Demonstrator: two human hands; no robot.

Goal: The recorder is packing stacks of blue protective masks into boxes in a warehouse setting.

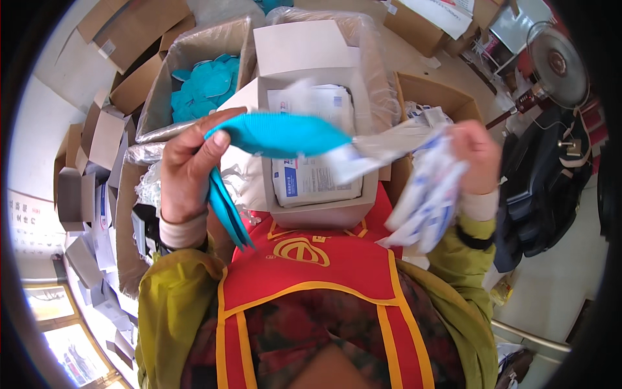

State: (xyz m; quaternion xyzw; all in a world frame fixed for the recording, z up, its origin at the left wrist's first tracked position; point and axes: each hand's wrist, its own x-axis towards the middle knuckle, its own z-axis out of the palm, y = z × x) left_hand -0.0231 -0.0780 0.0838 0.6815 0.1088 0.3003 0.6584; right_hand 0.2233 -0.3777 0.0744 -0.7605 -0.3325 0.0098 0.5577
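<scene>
Your white box (317, 217) stands open, far flap (301, 47) up, packs (317, 181) inside. The blue band (278, 135) reaches over it, its tail dangling past the left edge. Your left hand (184, 165) pinches it; your blurry right hand (478, 155), well clear of the right edge, clutches white wrappers (427, 191).

Band (278, 135) — cloth-like; ribbed; matt

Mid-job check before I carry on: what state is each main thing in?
Left hand: closed on teal strip
Right hand: closed on white-and-blue packaging
Teal strip: bent, one end hanging
White-and-blue packaging: crumpled, partly blurred
White box: open, flap raised
Packets: stacked inside white box
Lined carton: open, holding teal pieces
</scene>
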